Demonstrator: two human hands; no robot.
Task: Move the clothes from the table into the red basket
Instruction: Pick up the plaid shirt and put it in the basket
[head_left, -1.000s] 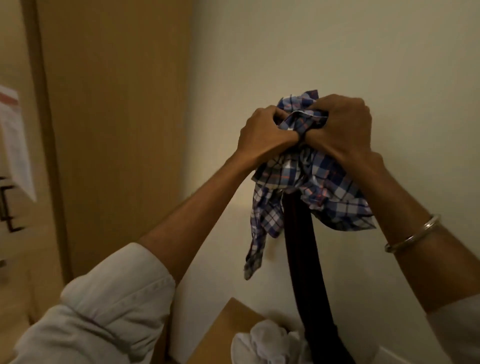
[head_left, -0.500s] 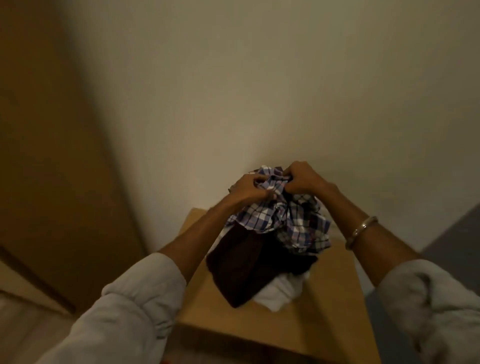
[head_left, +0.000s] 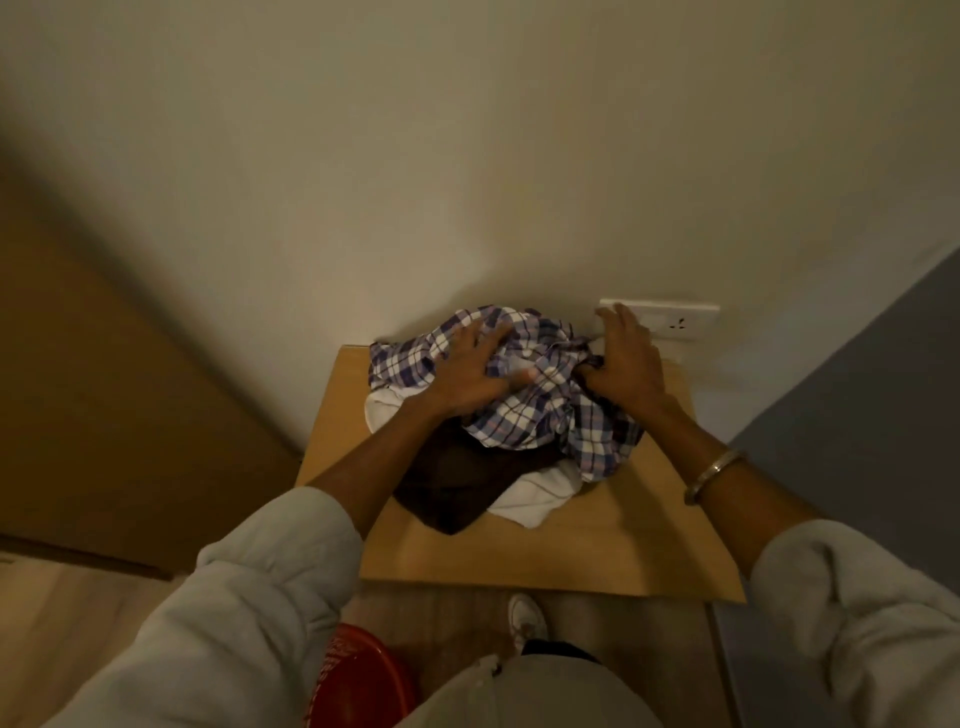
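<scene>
- A red basket (head_left: 358, 675) sits on the floor below the tabletop's near-left corner, partly hidden by a sleeve.
- The left hand (head_left: 467, 374) lies flat, fingers spread, on a plaid shirt (head_left: 540, 410) atop the pile at the far edge of the tabletop (head_left: 597, 551).
- A dark brown garment (head_left: 452, 488) and a white cloth (head_left: 535, 493) lie beneath.
- The right hand (head_left: 626, 364), bangle (head_left: 714, 475) at the wrist, pinches the shirt's right side, fingers extended.

Pale grey rolled sleeves (head_left: 270, 587), 1 metal bangle (head_left: 714, 475), a white shoe (head_left: 527, 618).
</scene>
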